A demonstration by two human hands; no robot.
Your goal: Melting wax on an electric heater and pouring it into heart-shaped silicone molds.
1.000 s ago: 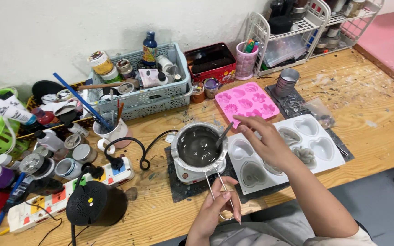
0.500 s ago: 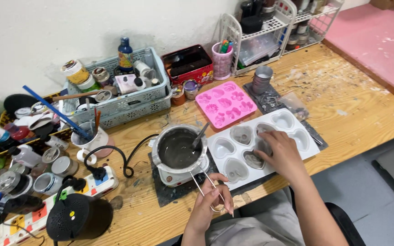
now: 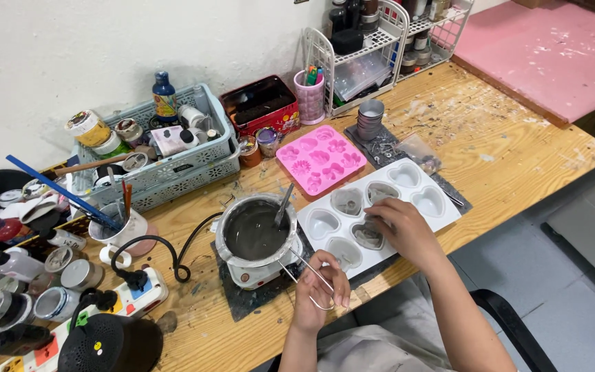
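The left hand's grip (image 3: 319, 289) pinched a wire handle (image 3: 306, 270) while right fingers (image 3: 380, 224) pressed into a heart mould (image 3: 380, 207), mid-filling.

Right hand (image 3: 401, 231): a second ago at the rim of the melting pot (image 3: 256, 234), since moved across onto the white heart mould (image 3: 380, 213), fingers now over a front, grey-filled cavity. Left hand (image 3: 319, 289): shifted slightly nearer the pot, wire handle (image 3: 308, 272) still pinched.
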